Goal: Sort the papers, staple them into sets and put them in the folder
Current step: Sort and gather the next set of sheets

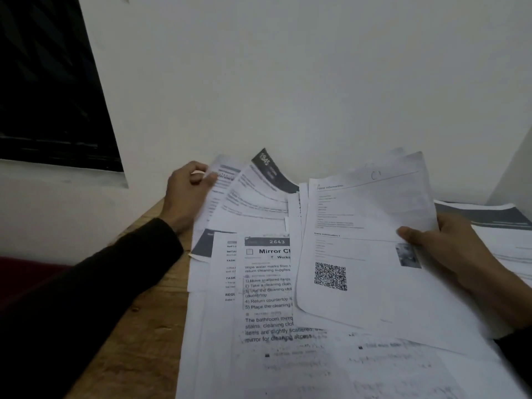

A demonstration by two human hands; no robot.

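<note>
At the far left a dark window (49,90) sits in the white wall, and below it a dark-sleeved arm reaches over the bare wooden worktop (138,326) toward the spread of papers. Taking the "Mirror" sheet numbered 2643 (266,286) as the landmark, the left hand (187,194) is up and to its left, fingers (205,177) curled and pinching the edge of a fanned batch of sheets (244,197) that curl up against the wall. The landmark sheet itself lies flat in the middle of the loose pile, partly covered on its right side. To its right, the right hand (443,243) holds a thin set topped by the QR-code sheet (354,254) lifted off the pile, thumb pressed on top and the other fingers hidden beneath. Further right of the landmark lies another stack with a dark header band (489,220). No stapler or folder shows, so sorting looks early. The risks, as I judge them: the lifted set is gripped at one edge only and could droop and slide apart, and the overlapping sheets could be dragged along together, mixing sets before stapling.
</note>
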